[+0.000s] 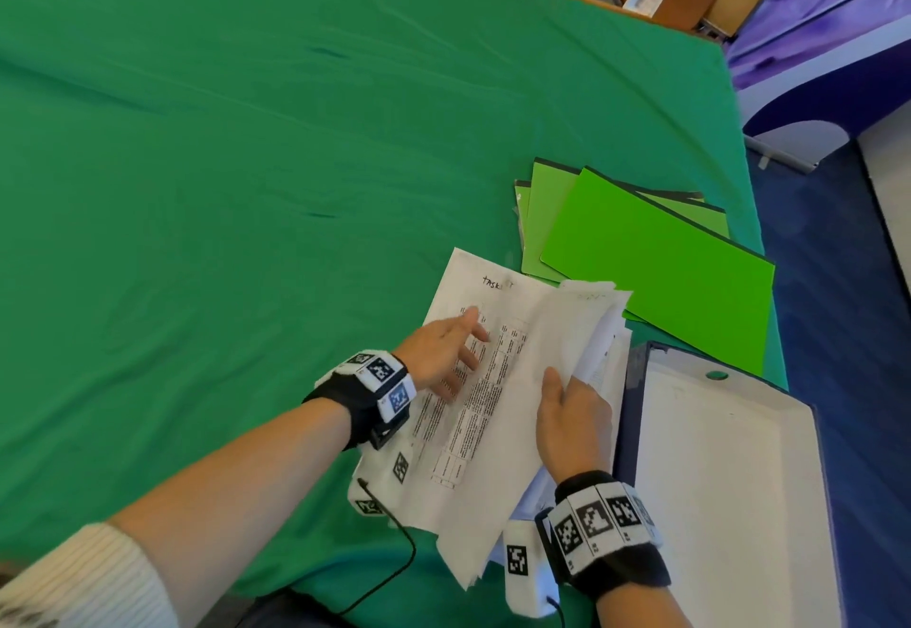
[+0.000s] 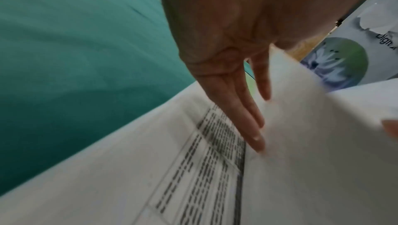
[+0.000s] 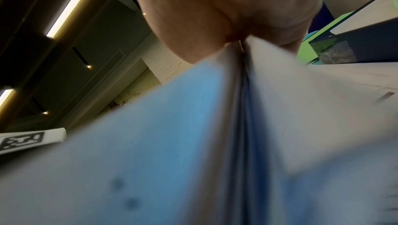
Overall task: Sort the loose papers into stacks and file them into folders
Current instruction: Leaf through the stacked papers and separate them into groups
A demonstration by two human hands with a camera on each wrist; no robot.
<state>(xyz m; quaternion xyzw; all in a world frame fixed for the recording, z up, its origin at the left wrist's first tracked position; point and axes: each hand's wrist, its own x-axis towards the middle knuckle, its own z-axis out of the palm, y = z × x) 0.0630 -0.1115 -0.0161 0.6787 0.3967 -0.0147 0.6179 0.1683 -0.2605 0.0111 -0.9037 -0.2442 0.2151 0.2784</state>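
A bundle of loose papers (image 1: 493,405) lies on the green-covered desk (image 1: 222,159), just beside the fanned green folders (image 1: 655,253). The left hand (image 1: 443,346) rests flat, fingers straight, on a printed sheet. The right hand (image 1: 574,418) pinches several lifted pages. Judged best: pin the sheet firmly, peel pages singly to avoid creasing.

Your left hand (image 2: 226,55) enters from the upper centre, straight fingers (image 2: 247,123) resting on a printed sheet (image 2: 172,177) across the lower frame. Green cloth (image 2: 75,50) covers the bench at left. A binder cover (image 2: 349,55) shows at upper right.
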